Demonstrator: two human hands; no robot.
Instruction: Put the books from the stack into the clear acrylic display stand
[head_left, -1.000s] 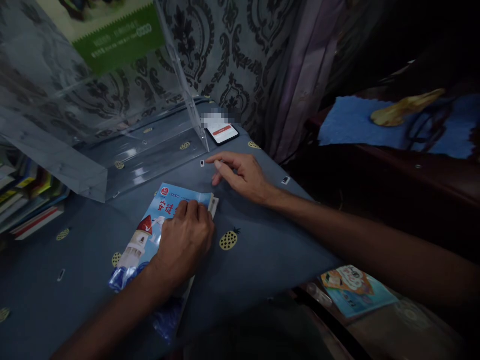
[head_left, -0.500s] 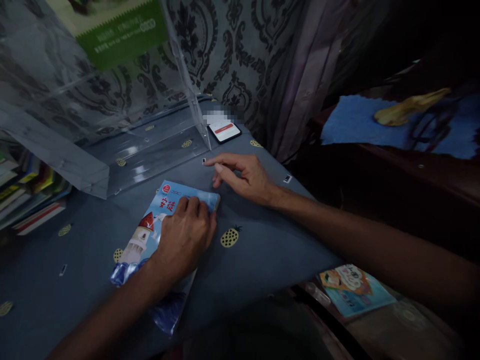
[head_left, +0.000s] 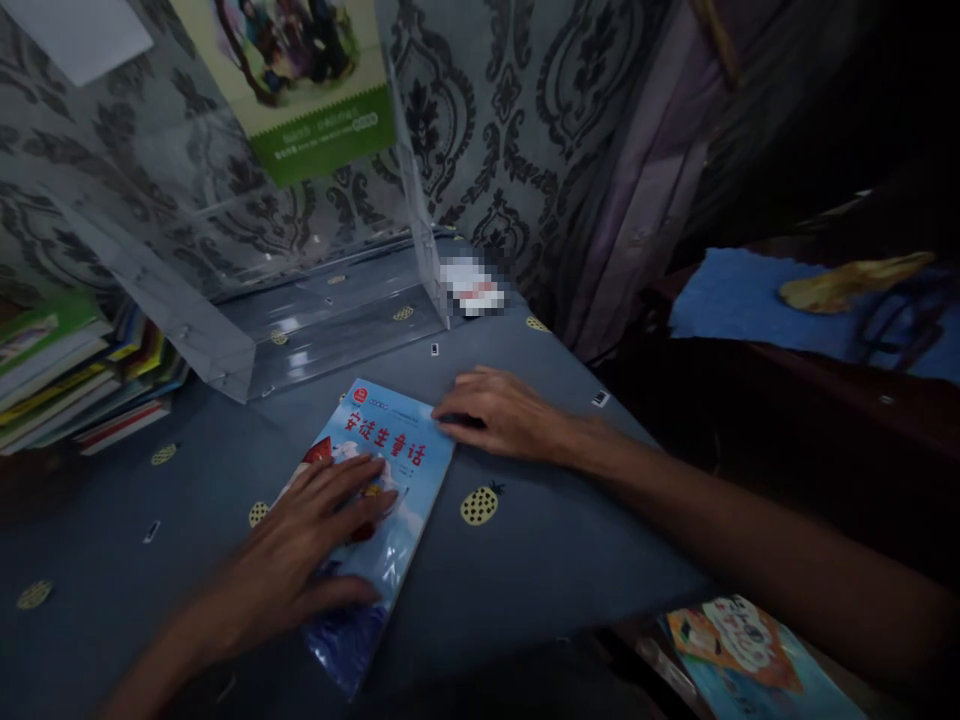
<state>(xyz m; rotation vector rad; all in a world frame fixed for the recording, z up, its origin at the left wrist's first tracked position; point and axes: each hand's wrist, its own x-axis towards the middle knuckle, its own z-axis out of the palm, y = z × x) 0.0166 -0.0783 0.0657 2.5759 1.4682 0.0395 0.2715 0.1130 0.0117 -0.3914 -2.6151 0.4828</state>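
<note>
Dim light, grey patterned backdrop point(head_left: 517, 110), mauve curtain point(head_left: 637, 190) to its right. Blue-grey tablecloth point(head_left: 555, 540) printed with yellow pineapples. On it, near the front edge, 1 blue-covered book point(head_left: 409, 410) lies flat, slightly askew, red title characters facing up. Left hand point(head_left: 304, 535): palm down across the cover's middle and left side, fingers spread, thumb apart, closed around nothing. Right hand point(head_left: 510, 415): at the book's top right corner, fingers bent, a narrow gap between thumb and forefinger; cannot tell whether I have the corner pinched or merely touch it. Beyond the book, 1 clear plastic stand point(head_left: 214, 365); left of that, a pile of books point(head_left: 60, 390). Off the table at right, a blue cloth point(head_left: 720, 290) carrying 1 yellow object point(head_left: 829, 287). Low at right, another book point(head_left: 757, 650), partly cut off.
</note>
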